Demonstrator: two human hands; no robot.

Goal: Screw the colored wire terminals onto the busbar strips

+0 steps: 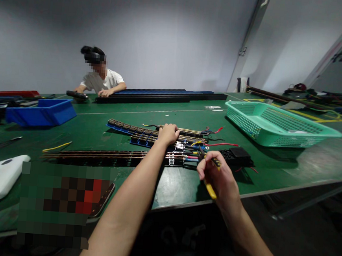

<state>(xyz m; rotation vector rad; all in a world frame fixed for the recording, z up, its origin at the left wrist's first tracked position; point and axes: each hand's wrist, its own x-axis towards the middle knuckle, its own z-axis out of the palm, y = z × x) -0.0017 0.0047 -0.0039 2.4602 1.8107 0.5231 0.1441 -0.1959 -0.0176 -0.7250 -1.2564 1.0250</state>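
Several long strips with copper-coloured rods lie on the green table. My left hand [169, 134] rests on the blue-based strips [141, 131], its fingers bent over them; whether it grips one cannot be made out. Yellow-handled pliers [210, 188] are held in my right hand [216, 171], their dark jaws beside the wires at the right end of the nearest black strip [103, 157]. Red, blue and yellow wires stick out from the strips' right ends. Right of the pliers lies a black device [236, 156], partly behind my right hand.
A green basket [279, 138] stands at the right, a blue bin [42, 114] at the left. Across the table [101, 114] a person [102, 77] works beside long black bars [149, 98]. A white object [1, 177] and a phone-like object [104, 201] lie near the front left.
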